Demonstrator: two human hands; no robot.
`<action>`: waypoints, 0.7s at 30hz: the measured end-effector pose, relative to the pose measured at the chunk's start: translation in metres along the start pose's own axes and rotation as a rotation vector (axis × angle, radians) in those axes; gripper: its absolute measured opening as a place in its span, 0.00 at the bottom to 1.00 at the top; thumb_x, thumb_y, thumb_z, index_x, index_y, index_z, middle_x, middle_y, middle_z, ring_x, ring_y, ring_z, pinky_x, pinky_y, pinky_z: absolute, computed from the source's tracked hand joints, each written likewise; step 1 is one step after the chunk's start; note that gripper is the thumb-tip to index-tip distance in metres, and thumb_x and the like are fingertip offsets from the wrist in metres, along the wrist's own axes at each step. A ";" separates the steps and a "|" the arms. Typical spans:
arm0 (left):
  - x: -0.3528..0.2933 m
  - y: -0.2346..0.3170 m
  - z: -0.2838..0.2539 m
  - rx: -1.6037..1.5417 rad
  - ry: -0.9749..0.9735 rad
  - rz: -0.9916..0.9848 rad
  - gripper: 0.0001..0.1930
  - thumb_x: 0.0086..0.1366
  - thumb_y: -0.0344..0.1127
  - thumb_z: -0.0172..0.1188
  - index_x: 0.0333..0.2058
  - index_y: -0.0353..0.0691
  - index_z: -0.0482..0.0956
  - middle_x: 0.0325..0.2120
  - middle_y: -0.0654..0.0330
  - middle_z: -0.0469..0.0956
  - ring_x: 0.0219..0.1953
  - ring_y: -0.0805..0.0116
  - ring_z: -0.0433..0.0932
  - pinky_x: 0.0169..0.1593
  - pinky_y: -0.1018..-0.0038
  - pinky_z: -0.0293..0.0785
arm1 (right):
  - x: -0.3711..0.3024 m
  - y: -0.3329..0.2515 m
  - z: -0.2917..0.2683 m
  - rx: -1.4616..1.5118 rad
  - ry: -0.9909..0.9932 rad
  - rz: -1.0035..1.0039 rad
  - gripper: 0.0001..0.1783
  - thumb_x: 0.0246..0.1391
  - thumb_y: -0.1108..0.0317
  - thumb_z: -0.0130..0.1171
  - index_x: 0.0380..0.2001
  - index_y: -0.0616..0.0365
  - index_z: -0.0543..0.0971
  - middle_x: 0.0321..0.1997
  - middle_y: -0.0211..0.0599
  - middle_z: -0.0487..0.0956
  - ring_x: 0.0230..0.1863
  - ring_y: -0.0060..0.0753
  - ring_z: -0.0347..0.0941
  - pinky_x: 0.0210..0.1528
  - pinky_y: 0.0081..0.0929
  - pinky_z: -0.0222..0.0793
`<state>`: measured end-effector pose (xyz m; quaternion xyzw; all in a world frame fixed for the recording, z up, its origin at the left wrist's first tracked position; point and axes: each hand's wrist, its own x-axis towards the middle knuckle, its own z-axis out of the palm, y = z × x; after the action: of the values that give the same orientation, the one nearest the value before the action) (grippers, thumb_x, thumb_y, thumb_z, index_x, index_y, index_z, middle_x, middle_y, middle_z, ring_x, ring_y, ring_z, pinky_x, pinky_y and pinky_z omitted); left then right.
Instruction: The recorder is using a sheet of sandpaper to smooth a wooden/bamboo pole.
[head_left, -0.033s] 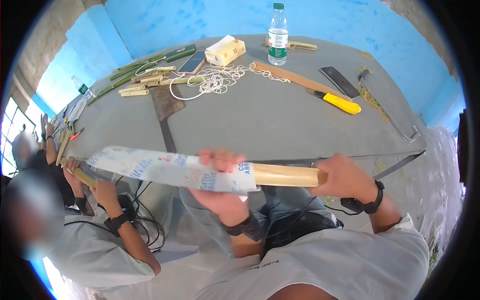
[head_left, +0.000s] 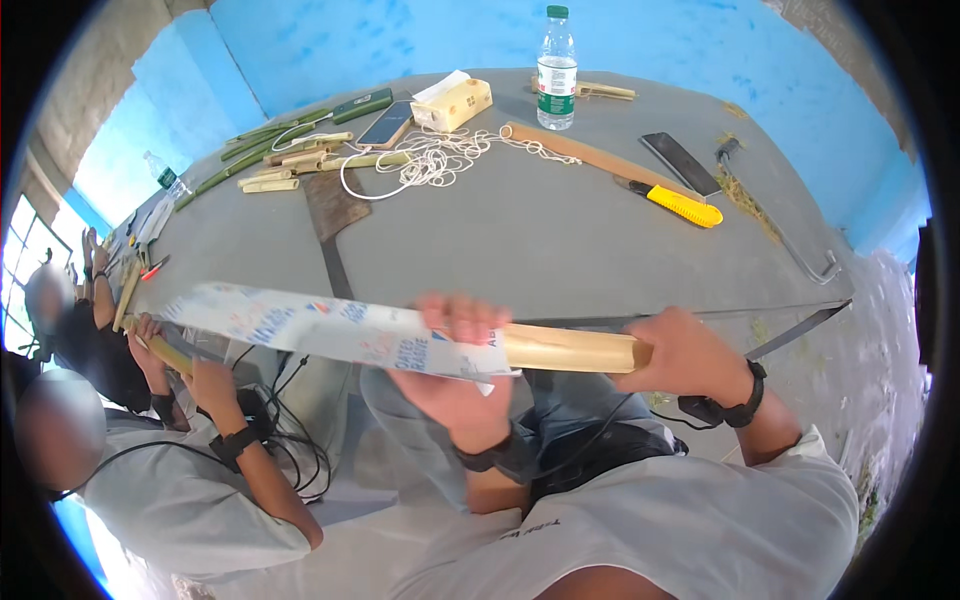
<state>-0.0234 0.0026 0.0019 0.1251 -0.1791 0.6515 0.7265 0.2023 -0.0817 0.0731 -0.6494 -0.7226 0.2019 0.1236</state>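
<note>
I hold a pale bamboo stick [head_left: 570, 350] level in front of my chest, just below the near edge of the grey table [head_left: 560, 250]. A long sheet of white printed paper [head_left: 320, 325] covers its left part and sticks out far to the left. My left hand [head_left: 460, 375] grips the stick from below where the paper ends, fingers curled over the top. At the stick's bare right end is my right hand [head_left: 690, 355], closed around it. Both wrists wear black bands.
On the table lie a yellow-handled knife [head_left: 680, 205], a black blade [head_left: 680, 162], a wooden strip [head_left: 590, 155], white string [head_left: 440, 155], a cleaver [head_left: 335, 205], bamboo pieces [head_left: 290, 160], a phone [head_left: 385, 125], a cream box [head_left: 455, 103] and a water bottle [head_left: 556, 70]. A co-worker's hands [head_left: 180, 365] work at my left.
</note>
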 end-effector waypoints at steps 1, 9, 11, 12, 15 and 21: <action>-0.001 -0.008 0.004 0.037 -0.054 -0.060 0.20 0.67 0.57 0.54 0.39 0.46 0.68 0.29 0.62 0.69 0.36 0.66 0.68 0.49 0.65 0.62 | 0.002 -0.003 0.000 0.036 -0.001 -0.009 0.21 0.37 0.53 0.70 0.26 0.61 0.82 0.20 0.51 0.76 0.23 0.56 0.73 0.29 0.38 0.71; -0.004 -0.001 -0.011 0.523 0.216 0.131 0.27 0.71 0.46 0.53 0.63 0.38 0.64 0.59 0.55 0.68 0.63 0.59 0.65 0.68 0.54 0.54 | -0.003 -0.006 -0.014 0.116 0.008 0.091 0.22 0.40 0.52 0.67 0.26 0.62 0.82 0.20 0.53 0.76 0.24 0.57 0.73 0.30 0.39 0.71; 0.002 0.010 -0.011 0.573 0.149 0.143 0.29 0.72 0.43 0.53 0.66 0.37 0.60 0.61 0.54 0.67 0.64 0.59 0.64 0.68 0.55 0.56 | -0.006 0.001 -0.015 0.132 0.020 0.094 0.22 0.40 0.52 0.68 0.26 0.64 0.82 0.21 0.54 0.76 0.23 0.56 0.73 0.29 0.39 0.71; 0.006 0.016 -0.012 0.623 0.082 0.148 0.32 0.72 0.41 0.54 0.69 0.36 0.55 0.64 0.54 0.65 0.66 0.59 0.64 0.68 0.57 0.58 | -0.007 0.006 -0.013 0.132 0.023 0.096 0.22 0.40 0.52 0.68 0.26 0.64 0.82 0.21 0.54 0.76 0.23 0.56 0.73 0.29 0.39 0.71; 0.003 0.036 -0.014 0.422 0.050 0.121 0.30 0.71 0.41 0.53 0.67 0.36 0.58 0.63 0.54 0.65 0.65 0.60 0.63 0.68 0.58 0.58 | -0.012 0.021 -0.009 0.042 0.016 0.058 0.23 0.40 0.51 0.67 0.25 0.64 0.81 0.21 0.54 0.76 0.23 0.56 0.74 0.29 0.39 0.71; 0.002 0.055 -0.008 0.192 0.249 0.215 0.35 0.69 0.61 0.53 0.67 0.44 0.65 0.61 0.60 0.69 0.63 0.60 0.66 0.65 0.54 0.60 | -0.023 0.043 -0.006 -0.084 0.039 -0.008 0.22 0.37 0.52 0.71 0.24 0.63 0.80 0.20 0.53 0.75 0.21 0.56 0.71 0.27 0.37 0.69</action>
<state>-0.0771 0.0139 -0.0074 0.0927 -0.0372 0.7499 0.6539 0.2460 -0.1006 0.0608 -0.6548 -0.7306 0.1582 0.1113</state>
